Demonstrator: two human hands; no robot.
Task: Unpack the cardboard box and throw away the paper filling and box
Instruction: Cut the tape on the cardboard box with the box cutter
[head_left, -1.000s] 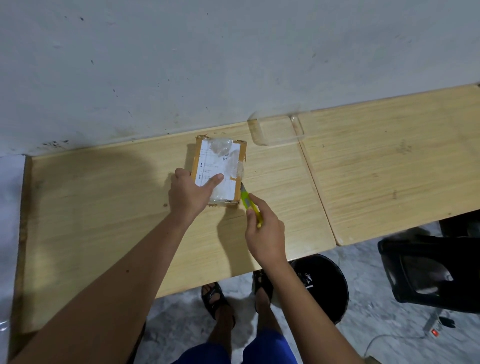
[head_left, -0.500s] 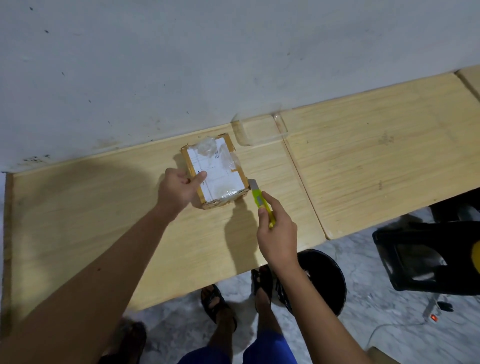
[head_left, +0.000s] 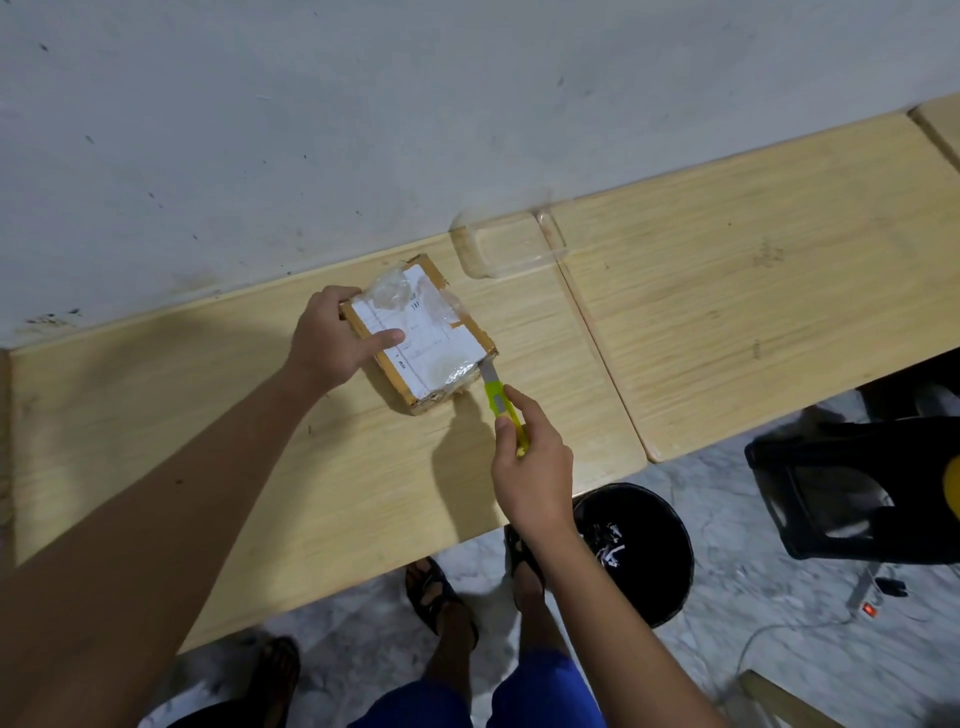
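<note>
Cardboard box (head_left: 423, 335) taped shut, flat on table (head_left: 727, 312) near the wall. Left hand (head_left: 332, 338) fingers clasp its 9 o'clock edge. Right hand (head_left: 532, 467) grips yellow cutter (head_left: 503, 405), blade touching box's 4 o'clock corner. Black bin (head_left: 644, 551) at 5 o'clock, on the floor.

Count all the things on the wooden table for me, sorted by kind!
Brown cardboard boxes with a white label: 1
Yellow-green plastic utility knives with a metal blade: 1
Clear plastic trays: 1
Total: 3 (the knife is held in the right hand, its blade at the box)
</note>
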